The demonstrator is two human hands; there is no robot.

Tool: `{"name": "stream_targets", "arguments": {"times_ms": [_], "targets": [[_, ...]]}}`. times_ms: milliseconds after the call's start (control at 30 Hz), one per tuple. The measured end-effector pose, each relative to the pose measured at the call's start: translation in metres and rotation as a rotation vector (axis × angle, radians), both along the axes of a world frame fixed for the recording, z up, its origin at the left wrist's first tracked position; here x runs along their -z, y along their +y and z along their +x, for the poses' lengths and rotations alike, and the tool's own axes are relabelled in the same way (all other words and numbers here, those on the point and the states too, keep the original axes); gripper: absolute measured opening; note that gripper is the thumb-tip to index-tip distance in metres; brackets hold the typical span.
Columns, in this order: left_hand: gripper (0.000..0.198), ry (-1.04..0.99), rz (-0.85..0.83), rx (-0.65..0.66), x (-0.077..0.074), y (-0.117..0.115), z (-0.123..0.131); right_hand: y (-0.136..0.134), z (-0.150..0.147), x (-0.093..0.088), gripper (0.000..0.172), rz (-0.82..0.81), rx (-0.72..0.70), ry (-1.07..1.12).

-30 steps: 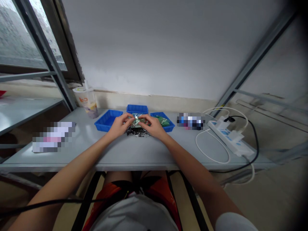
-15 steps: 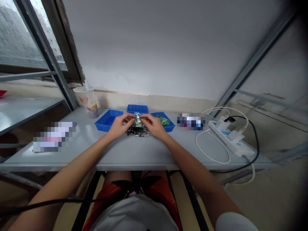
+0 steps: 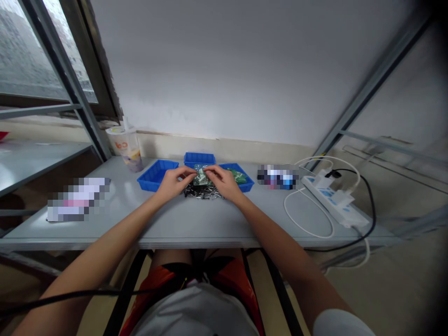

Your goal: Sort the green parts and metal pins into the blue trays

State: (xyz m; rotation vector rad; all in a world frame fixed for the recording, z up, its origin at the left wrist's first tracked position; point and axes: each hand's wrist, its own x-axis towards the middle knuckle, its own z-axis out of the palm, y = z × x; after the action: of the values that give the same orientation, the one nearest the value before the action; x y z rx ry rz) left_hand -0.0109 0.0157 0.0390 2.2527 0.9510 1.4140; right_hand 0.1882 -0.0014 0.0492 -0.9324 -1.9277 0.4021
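Observation:
My left hand (image 3: 174,182) and my right hand (image 3: 223,182) meet over the middle of the grey table (image 3: 196,224). Both pinch a small green circuit board (image 3: 200,177) between their fingertips. Under the hands lies a heap of small dark metal parts (image 3: 203,192). Three blue trays stand just behind: a left tray (image 3: 156,175), a back tray (image 3: 199,158), and a right tray (image 3: 241,177) holding more green boards.
A plastic drink cup (image 3: 126,148) stands at the back left by a metal frame post. A white power strip (image 3: 334,200) with white and black cables lies at the right. Blurred items sit at the left (image 3: 79,198) and right of the trays (image 3: 278,177).
The hands have barely shifted; the fingertips have closed in slightly on the green board, which stays held between both hands over the heap.

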Motion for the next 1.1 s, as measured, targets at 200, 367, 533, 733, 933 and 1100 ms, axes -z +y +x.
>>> {"name": "stream_targets", "arguments": {"times_ms": [200,367,533,733,933,1100], "targets": [[0.021,0.016,-0.006,-0.001,0.0001,0.0005,-0.0003,0.0001,-0.0001,0.0,0.021,-0.009,0.001,0.005],[0.02,0.012,-0.012,0.006,-0.0002,0.0,-0.0001,-0.0018,-0.0014,-0.0016,0.02,-0.015,0.007,0.012],[0.021,0.023,-0.01,0.006,0.0001,0.0005,-0.0004,-0.002,-0.0026,-0.0017,0.019,0.004,0.015,0.026],[0.021,0.024,0.002,0.012,0.0006,0.0004,-0.0005,-0.0027,-0.0021,-0.0018,0.02,0.014,0.024,0.033],[0.02,0.038,0.0,0.01,-0.0001,-0.0003,-0.0004,-0.0021,-0.0017,-0.0016,0.02,0.021,0.03,0.02],[0.019,0.046,0.0,0.011,0.0002,0.0002,-0.0009,-0.002,-0.002,-0.0018,0.02,0.019,0.031,0.018]]}}
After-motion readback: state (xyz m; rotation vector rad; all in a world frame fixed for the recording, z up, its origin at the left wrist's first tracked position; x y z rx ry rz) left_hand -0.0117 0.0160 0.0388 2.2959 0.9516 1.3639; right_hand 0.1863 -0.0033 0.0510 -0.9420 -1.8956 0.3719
